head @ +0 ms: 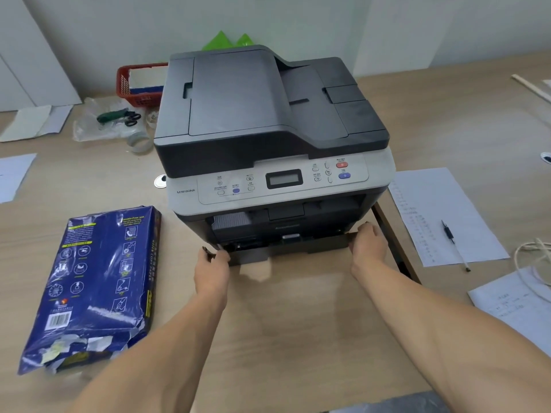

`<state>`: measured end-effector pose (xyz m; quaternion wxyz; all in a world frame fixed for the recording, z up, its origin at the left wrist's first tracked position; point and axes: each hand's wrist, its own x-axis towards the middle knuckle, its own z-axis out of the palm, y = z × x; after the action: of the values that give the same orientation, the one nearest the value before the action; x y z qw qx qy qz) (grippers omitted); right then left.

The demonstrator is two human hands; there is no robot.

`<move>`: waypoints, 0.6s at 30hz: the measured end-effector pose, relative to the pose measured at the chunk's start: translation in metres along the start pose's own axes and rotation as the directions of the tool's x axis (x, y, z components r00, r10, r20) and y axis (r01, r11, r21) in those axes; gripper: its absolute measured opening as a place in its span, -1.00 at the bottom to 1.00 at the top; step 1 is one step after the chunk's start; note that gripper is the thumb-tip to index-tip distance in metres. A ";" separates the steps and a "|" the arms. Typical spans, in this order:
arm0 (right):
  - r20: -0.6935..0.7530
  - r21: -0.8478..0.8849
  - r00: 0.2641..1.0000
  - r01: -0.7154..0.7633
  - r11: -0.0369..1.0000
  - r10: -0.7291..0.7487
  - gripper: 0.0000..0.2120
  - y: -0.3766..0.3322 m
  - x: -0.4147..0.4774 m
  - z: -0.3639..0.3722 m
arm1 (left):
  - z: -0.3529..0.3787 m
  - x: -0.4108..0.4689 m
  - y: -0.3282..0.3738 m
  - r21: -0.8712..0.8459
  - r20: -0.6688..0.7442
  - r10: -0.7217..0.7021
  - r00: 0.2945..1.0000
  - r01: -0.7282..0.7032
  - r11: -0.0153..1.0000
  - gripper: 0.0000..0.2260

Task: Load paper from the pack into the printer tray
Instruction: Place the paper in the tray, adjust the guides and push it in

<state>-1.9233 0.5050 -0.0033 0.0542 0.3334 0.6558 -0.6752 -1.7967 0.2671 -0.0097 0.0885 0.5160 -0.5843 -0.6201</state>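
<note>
A grey and black multifunction printer (268,129) stands in the middle of the wooden desk. Its dark paper tray (286,248) sits at the bottom front, sticking out a little from the body. My left hand (212,271) grips the tray's left front corner. My right hand (368,245) grips its right front corner. A blue pack of copy paper (95,281) lies flat on the desk to the left of the printer, its near end torn open. The inside of the tray is hidden.
A red basket (135,84), scissors (125,117) and a tape roll (138,143) lie behind the pack at the left. Printed sheets (441,216) with a pen (453,242) and a cable (533,263) lie at the right. A gap between desks (396,248) runs beside the printer.
</note>
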 end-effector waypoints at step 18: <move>0.218 -0.247 0.973 -0.019 0.969 0.075 -0.58 -0.024 -0.011 0.000 | 0.002 -0.017 0.025 -0.011 0.091 -0.057 0.994 0.058 0.998 -0.76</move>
<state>-1.9271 0.5041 0.0230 0.1848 0.2610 0.7152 -0.6215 -1.8033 0.2729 0.0196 0.0477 0.5034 -0.5683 -0.6491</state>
